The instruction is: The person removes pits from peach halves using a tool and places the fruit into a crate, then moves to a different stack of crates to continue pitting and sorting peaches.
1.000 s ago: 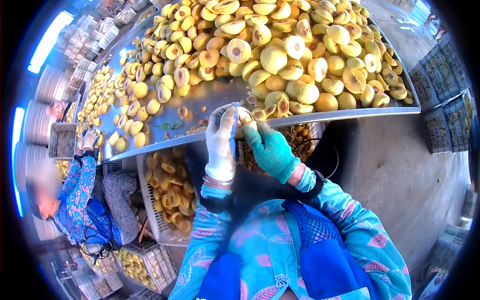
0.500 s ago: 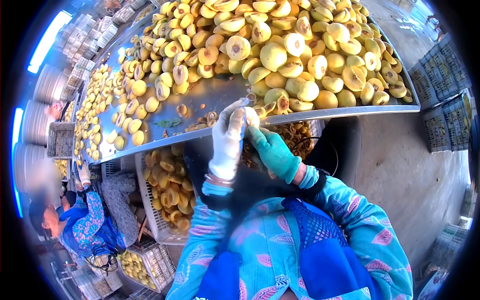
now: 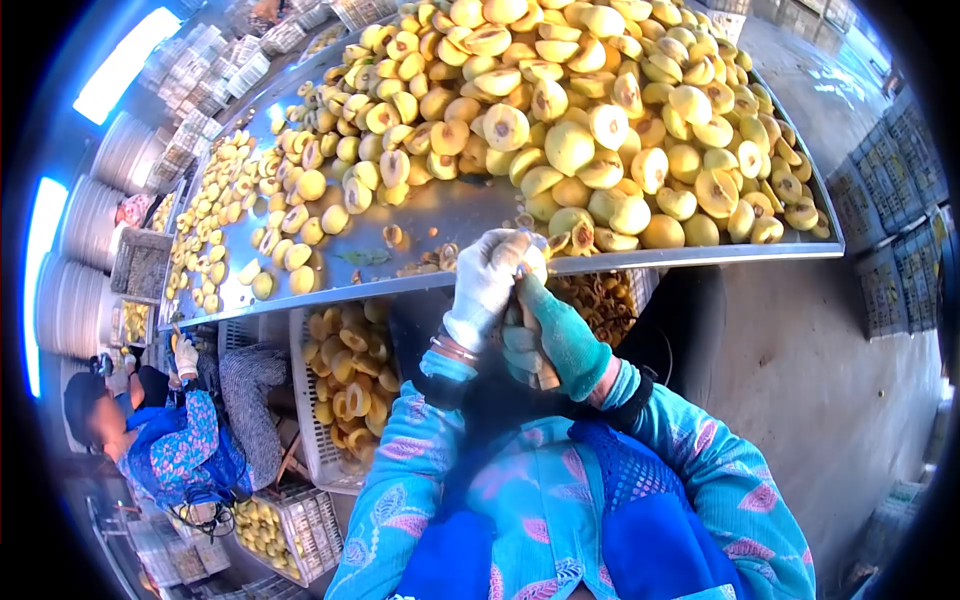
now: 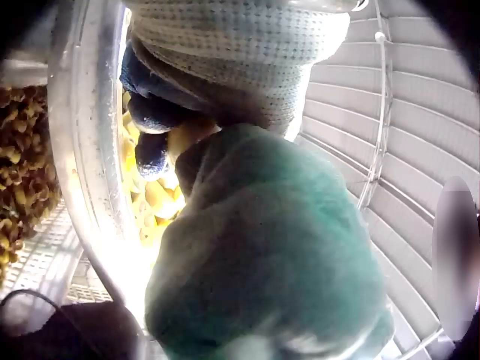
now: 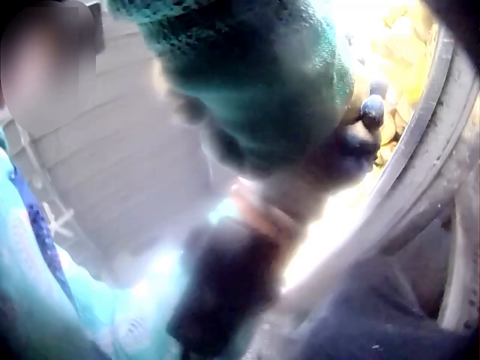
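My left hand (image 3: 487,280), in a white glove with dark blue fingertips, grips a pale yellow peach (image 3: 535,263) at the table's front edge. Fingers cover most of the fruit; a sliver of the peach (image 4: 187,137) shows between the gloves in the left wrist view. Close against it, my right hand (image 3: 565,345), green-gloved, holds a tool with a wooden handle (image 3: 546,377). The handle's end sticks out below the fist, while the tool's working end is hidden at the fruit. The right wrist view shows the green glove (image 5: 255,90) beside blue fingertips (image 5: 371,112).
Halved peaches (image 3: 590,130) heap on the metal table (image 3: 440,215), whose raised rim (image 3: 690,258) runs before me. Below stand a crate of peach halves (image 3: 350,385) and a container of brown scraps (image 3: 600,305). Another person (image 3: 190,440) sits at left; stacked crates (image 3: 890,270) stand right.
The head view has shifted slightly. My left fingers have closed further over the peach, and the right hand has turned, showing the wooden handle below. The other person's hands have come off the table.
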Demonstrator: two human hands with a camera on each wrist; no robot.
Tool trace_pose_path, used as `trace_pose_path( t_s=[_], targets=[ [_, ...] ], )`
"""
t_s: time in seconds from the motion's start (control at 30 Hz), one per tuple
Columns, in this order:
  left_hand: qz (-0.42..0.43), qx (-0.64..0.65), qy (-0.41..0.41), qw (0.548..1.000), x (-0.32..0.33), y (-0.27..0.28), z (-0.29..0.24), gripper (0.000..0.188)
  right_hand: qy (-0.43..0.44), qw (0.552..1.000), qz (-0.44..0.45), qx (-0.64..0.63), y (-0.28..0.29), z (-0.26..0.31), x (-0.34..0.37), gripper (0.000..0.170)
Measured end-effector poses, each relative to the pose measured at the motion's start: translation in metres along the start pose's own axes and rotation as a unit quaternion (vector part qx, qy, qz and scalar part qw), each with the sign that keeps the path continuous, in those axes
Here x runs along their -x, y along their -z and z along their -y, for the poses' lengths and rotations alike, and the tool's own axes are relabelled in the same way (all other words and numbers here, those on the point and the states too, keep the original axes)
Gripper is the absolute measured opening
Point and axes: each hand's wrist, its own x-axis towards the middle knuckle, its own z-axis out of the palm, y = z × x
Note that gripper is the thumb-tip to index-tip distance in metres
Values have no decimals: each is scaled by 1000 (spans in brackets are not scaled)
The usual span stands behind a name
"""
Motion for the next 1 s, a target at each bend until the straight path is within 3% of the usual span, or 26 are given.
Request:
trace_pose_path(
  t_s=[0.03,0.1,0.2,0.23,0.3,0.37,0.4,0.43,0.5,0.6,0.63,0.7,0.77,0.8,0.83,0.87,0.9,0.93,0.97,1.0],
  targets=[
    [13,16,5,1000,0,-1,-2,21,-3,1000,6,5,-2,0,-2,47],
    [21,38,35,998,-4,1,-2,20,64,982,-81,157,-6,-1,-4,45],
    [14,83,76,994,-6,4,-9,19,29,998,-12,60,-7,3,-8,44],
    [48,9,67,996,-9,11,-8,25,1,1000,7,4,-9,4,-7,44],
    [64,-121,40,990,-10,9,-19,24,1,996,-26,83,-2,1,-14,44],
    [58,-118,45,990,-15,8,-16,25,19,992,-51,111,-2,5,-15,43],
    [58,-8,79,995,-15,7,-16,25,10,996,90,-21,-1,5,-16,43],
    [57,103,113,987,-15,5,-16,24,1,988,129,-89,-3,6,-15,44],
    [37,125,110,985,-16,6,-15,27,-27,973,180,-140,0,7,-17,45],
    [120,212,125,962,-12,11,-10,35,-74,958,210,-179,5,11,-15,47],
    [87,230,131,960,-8,9,-16,39,-74,958,214,-175,3,13,-16,47],
    [49,183,33,981,16,9,-38,42,-144,935,297,-127,3,11,-16,48],
    [-103,314,102,938,26,30,-19,40,-167,936,301,-77,-9,7,-6,47],
    [-148,126,-71,978,45,40,-24,33,-163,939,300,-47,-10,7,2,45],
    [-174,-128,-149,965,54,73,-27,29,-158,940,302,-13,-9,11,9,44],
    [-243,-369,-209,873,64,106,-30,25,-137,978,153,-38,-11,14,16,41],
    [-289,-190,18,938,69,130,-42,34,-161,977,135,-38,26,13,-1,38],
    [-239,-493,-47,835,71,164,-40,39,-182,980,61,-50,48,9,-7,36],
    [-258,-566,-29,782,70,194,-32,40,-204,977,-16,-62,58,8,-11,35],
    [-267,-496,-11,826,54,208,-38,40,-210,978,12,-5,50,12,-16,33]
  ],
)
